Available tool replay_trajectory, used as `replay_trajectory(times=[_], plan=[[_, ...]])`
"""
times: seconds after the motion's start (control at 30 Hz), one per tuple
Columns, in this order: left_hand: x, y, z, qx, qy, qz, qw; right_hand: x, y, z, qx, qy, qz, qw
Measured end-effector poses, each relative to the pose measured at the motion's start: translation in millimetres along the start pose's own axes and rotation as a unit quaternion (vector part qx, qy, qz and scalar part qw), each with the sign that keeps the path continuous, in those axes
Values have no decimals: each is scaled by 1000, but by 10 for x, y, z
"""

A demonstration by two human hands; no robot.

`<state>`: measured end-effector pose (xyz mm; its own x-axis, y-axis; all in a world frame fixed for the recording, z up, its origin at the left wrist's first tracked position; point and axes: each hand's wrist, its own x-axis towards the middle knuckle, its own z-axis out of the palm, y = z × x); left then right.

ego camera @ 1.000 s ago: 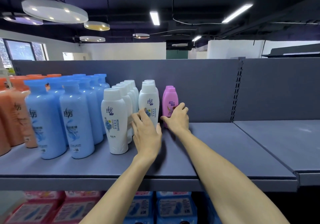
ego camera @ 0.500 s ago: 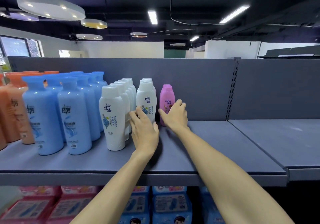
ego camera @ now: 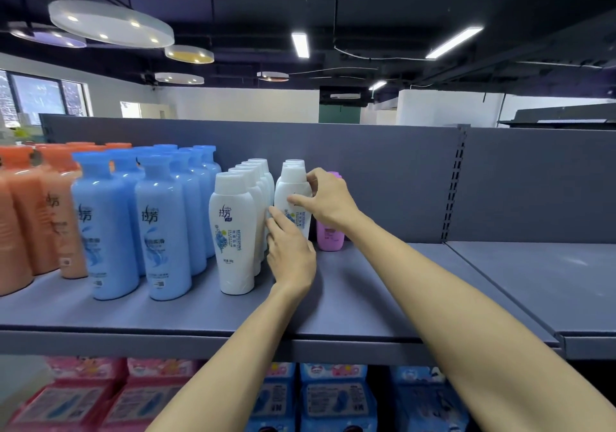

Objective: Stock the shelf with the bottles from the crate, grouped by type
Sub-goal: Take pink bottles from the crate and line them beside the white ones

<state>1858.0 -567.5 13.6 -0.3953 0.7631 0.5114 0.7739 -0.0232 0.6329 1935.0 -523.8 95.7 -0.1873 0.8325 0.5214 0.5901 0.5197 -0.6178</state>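
A white bottle (ego camera: 292, 195) with a blue flower label and white cap stands at the front of its short row, about mid-shelf (ego camera: 350, 301), well behind the front edge. The right hand (ego camera: 328, 198), earlier low beside the pink bottle (ego camera: 330, 236), now pinches its neck and shoulder; the left hand (ego camera: 290, 251) rests straight fingers on its lower body. It stands upright, cap up.

Upright white bottle (ego camera: 293, 195) on shelf (ego camera: 366, 298)

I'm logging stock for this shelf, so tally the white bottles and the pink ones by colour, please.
White bottles: 7, counted by their caps
Pink bottles: 1 showing; any behind it are hidden
Total: 8
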Motion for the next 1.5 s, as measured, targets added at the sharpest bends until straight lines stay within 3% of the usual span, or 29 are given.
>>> replay_trajectory(times=[0.5,0.6,0.73,0.93,1.2,1.3,1.4,1.5], plan=[[-151,-43,-171,1,-14,24,1000,-59,-117,66,-28,14,38,999],[-239,-77,-349,-22,-35,46,998,-217,-178,60,-66,48,37,996],[-466,-153,-742,-37,-36,103,993,-703,-339,-23,-106,62,0,992],[-1301,-838,-1328,-30,63,152,986,-2112,-333,-58,21,30,-43,998],[-2155,-1584,-1123,8,-58,86,995,-3152,13,617,63,-69,28,995],[-2588,-2053,-893,40,-132,30,990,-3611,418,1054,57,-135,102,984],[-3172,-2647,-638,87,-225,-48,969,-4261,957,1575,37,-217,219,950],[-3827,-3247,-369,134,-327,-119,928,-5001,1526,2083,-18,-312,321,894]])
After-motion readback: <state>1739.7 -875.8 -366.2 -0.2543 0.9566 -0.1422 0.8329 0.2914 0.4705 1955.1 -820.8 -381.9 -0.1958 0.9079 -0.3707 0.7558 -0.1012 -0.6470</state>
